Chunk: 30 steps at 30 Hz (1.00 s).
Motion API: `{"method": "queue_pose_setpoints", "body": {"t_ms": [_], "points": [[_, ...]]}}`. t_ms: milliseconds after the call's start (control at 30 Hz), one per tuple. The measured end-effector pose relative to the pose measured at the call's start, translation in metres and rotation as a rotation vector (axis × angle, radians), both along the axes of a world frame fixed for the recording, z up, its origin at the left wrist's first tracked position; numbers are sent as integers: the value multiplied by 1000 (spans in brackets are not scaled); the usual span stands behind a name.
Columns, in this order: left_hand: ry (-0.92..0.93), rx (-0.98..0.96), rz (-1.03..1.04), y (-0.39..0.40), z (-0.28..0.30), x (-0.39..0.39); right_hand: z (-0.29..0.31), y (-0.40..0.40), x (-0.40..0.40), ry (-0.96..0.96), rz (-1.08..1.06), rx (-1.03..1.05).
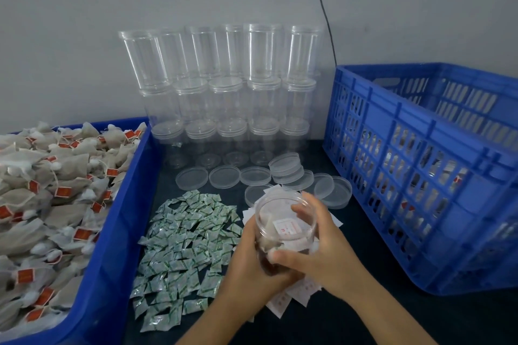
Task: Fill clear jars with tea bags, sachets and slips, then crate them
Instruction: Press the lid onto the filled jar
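- Your left hand (249, 255) grips the open jar (286, 221) from its 9 o'clock side, fingers curled round the lower wall.
- Your right hand (316, 244) grips the same jar from 3 o'clock; its fingers (301, 209) reach over the rim and the thumb presses the near wall.
- The jar is held above the counter (364, 316), tilted with its mouth toward you, at 6 o'clock from the stacked jars.
- Inside the jar you can see tea bag material and a white slip (288, 228) with red print.
- The loose slips (283, 302) lie on the counter directly beneath your hands.
- The green-and-white sachets (185, 246) form a spread pile at 9 o'clock from the jar.
- The blue tray (112, 260) at far 9 o'clock holds the tea bags (42, 190) with red tags.
- The empty jars (224, 92) stand stacked in rows against the wall at 12 o'clock.
- The clear lids (224, 176) lie on the counter between the stacked jars and your hands.
- The blue crate (420, 176) stands at 3 o'clock; filled jars show only dimly through its slotted wall.
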State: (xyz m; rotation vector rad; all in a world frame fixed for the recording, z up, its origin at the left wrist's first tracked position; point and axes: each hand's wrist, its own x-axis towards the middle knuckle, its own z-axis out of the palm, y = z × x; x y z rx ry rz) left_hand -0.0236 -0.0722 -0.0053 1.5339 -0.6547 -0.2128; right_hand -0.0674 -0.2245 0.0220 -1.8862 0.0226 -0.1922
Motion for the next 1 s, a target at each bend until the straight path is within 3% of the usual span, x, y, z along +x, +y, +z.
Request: {"method": "queue_pose_setpoints", "body": {"t_ms": [133,333,467,633,800,867,1000], "points": [[8,-42,-28,-9,11,3,44,-24,-1,21,36,-313],[-163,48,27,-30,24,10,120,-49,2,201,234,-847],[-271,82,-21,-50,39,17,159,-49,-1,241,200,-1117],[-392,268,21,-75,58,42,226,-74,-16,182,-32,-1076],[-430,433,-1,-88,60,69,301,-134,-10,10,-391,-714],[-462,467,8,-90,58,78,312,-172,12,51,-496,-664],[-480,500,9,-99,57,99,293,-250,72,252,-671,-768]]}}
